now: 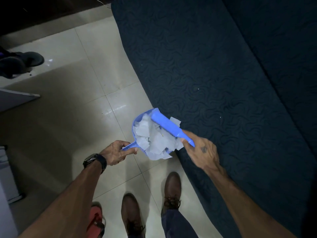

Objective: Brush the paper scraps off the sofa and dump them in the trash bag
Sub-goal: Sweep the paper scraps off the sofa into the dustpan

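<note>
- Head view: your left hand (118,152) grips the handle of the blue dustpan (137,124), fingers curled round it. The pan hangs over the floor tiles (68,117), just beside the front edge of the sofa (197,66).
- Head view: your right hand (200,150) pinches the handle end of the blue brush (169,125). The brush lies across the pan at about 1 o'clock from the pile, pressing on the heap.
- Paper scraps (154,140) fill the pan, heaped above its rim. One sheet sticks out past the brush at 2 o'clock; others droop over the lip at 5 o'clock, toward your boots (172,188).
- Sofa seat looks almost clear; a few pale specks remain at 12 to 2 o'clock from the pan. Too small to tell if they are paper.
- Trash bag: not in view. You will have to carry the load to it.
- Risk: the pan is overfull. Tilt its lip down while walking and the overhanging sheets at 5 o'clock will likely slide off onto the floor.
- Risk: lift the brush away and the loose top layer loses its hold; a draught or a quick turn could scatter it.
- Risk: dim light, and a red sandal (97,219) lies at 7 o'clock by your feet; a trip hazard as you turn.
</note>
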`<state>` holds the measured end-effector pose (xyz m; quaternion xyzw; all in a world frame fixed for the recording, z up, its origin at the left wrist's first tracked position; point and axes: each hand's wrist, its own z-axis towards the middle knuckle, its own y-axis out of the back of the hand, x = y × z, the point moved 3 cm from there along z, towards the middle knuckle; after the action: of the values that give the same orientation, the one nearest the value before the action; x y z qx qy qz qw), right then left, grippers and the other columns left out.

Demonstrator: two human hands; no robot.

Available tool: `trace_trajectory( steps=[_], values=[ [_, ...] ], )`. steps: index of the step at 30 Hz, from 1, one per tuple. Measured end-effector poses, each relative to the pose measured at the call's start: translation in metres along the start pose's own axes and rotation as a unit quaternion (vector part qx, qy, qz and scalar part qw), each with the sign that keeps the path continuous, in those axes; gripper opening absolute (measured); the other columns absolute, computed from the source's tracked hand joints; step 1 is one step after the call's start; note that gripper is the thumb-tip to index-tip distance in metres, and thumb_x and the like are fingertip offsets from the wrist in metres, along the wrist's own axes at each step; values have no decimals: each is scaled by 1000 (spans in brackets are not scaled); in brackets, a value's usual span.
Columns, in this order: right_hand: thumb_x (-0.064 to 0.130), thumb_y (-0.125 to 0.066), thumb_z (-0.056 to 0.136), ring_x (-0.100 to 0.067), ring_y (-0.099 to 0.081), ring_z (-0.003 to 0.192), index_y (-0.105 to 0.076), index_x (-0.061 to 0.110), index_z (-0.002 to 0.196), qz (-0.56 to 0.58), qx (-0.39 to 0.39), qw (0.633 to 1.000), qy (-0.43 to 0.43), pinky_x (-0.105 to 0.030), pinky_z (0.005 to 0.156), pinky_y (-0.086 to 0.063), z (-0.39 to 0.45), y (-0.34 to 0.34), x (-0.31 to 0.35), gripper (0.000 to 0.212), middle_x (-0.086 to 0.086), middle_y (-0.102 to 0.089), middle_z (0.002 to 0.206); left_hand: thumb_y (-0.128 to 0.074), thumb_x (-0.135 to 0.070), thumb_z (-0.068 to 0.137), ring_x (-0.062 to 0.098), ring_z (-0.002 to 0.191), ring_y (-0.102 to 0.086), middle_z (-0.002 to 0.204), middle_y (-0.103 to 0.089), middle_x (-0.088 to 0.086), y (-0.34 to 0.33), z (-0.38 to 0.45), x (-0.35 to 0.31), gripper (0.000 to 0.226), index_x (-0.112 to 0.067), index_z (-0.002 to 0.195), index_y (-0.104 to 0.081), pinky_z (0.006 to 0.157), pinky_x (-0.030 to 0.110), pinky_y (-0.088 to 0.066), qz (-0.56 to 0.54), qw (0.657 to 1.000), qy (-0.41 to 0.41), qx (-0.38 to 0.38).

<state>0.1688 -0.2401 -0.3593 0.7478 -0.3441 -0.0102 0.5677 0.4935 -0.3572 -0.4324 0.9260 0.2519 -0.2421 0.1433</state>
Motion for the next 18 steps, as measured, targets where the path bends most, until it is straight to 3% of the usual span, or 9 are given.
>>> trace_trajectory(
  steps=[3, 8, 12, 18],
  values=[
    [51, -61, 97, -29, -70, 83, -62, 45, 135, 21, -48, 999, 14, -39, 69, -56, -16, 2, 4, 39, 3, -75, 89, -73, -67, 89, 15, 47, -29, 59, -35, 0, 0, -1, -1, 36, -32, 97, -80, 50, 27, -33, 0, 1000, 4, 0],
    [49, -59, 100, -24, -71, 97, -61, 44, 139, 46, -87, 995, -26, -37, 79, -56, -30, 20, -10, 40, 8, -77, 110, -70, -64, 93, 10, 43, -30, 53, -36, -7, -1, -6, -7, 41, -26, 104, -80, 45, 24, -36, 17, 1000, 3, 1],
    [44, -60, 101, -22, -68, 109, -64, 38, 136, 95, -124, 982, -110, -35, 92, -53, -48, 28, -33, 37, 8, -74, 123, -69, -65, 93, 9, 42, -32, 51, -37, -9, -2, -8, -6, 41, -27, 104, -80, 46, 25, -38, 24, 1000, 0, -9],
    [50, -57, 99, -36, -70, 104, -64, 35, 138, 115, -119, 962, -219, -45, 91, -55, -91, -15, -54, 42, -5, -76, 118, -68, -66, 93, 11, 44, -30, 53, -34, -6, -7, -12, -1, 40, -29, 104, -79, 44, 25, -36, 23, 1000, 2, -10]
  ],
)
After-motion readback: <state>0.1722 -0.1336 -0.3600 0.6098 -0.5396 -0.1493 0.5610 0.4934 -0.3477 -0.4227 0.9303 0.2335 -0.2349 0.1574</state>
